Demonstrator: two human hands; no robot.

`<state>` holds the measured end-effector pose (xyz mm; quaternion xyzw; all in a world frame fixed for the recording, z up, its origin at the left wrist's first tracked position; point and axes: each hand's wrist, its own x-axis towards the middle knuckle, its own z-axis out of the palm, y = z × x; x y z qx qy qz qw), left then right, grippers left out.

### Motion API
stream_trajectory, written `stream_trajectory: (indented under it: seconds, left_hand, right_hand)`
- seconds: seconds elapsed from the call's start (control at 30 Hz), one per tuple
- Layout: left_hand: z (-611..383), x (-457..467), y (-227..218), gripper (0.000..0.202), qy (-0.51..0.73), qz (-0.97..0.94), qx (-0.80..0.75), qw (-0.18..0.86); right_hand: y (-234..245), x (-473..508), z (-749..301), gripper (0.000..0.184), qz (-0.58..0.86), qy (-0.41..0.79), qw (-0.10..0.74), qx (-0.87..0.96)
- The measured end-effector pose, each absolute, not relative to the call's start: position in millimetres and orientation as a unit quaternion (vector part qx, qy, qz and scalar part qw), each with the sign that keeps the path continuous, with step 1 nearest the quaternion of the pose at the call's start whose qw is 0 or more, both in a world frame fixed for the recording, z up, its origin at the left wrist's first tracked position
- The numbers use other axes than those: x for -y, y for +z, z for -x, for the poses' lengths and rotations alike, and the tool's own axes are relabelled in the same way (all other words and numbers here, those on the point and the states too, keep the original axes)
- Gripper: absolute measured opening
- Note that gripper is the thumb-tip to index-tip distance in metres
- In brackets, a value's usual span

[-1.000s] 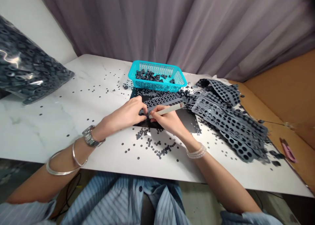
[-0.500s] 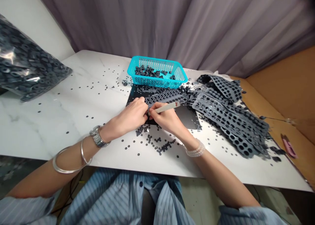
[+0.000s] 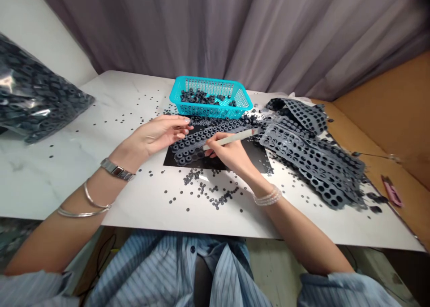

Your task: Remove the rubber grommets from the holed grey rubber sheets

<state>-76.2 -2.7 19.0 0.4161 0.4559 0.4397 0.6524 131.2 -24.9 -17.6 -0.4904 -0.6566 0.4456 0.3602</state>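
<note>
My right hand (image 3: 228, 152) grips a pale, pen-like stick (image 3: 237, 137), its lower end near a dark rubber sheet (image 3: 195, 136). Rows of raised rings cover that sheet, with some holes along its near side. It lies on a black mat (image 3: 258, 157). My left hand (image 3: 163, 134) is lifted at the sheet's left end, fingers loosely curved and apart, with nothing visible in them. Beyond the sheet stands a turquoise basket (image 3: 215, 111) with dark rubber rings (image 3: 198, 96) in it.
Punched-out rubber sheets (image 3: 309, 157) are heaped on the right. A clear bag (image 3: 40, 96) of dark rings stands at the left. Small black discs (image 3: 221, 197) are scattered over the white table (image 3: 144, 208). A pink-handled cutter (image 3: 392, 192) lies at the right edge.
My left hand has let go of the sheet and moved left and up, its fingers opening. The right hand stays near the sheet with the stick. More of the ringed sheet now shows.
</note>
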Motion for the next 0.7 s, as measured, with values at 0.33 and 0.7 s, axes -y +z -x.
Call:
stream_trajectory:
  seconds: [0.33, 0.7]
  left_hand:
    - [66.0, 1.0, 7.7, 0.023, 0.468, -0.265, -0.398, 0.744]
    - [61.6, 4.3, 2.3, 0.010, 0.476, -0.225, -0.390, 0.755]
  right_hand:
    - [-23.8, 19.3, -133.0, 0.019, 0.496, 0.430, 0.392, 0.644]
    - [-21.8, 22.0, -130.7, 0.017, 0.495, 0.432, 0.384, 0.648]
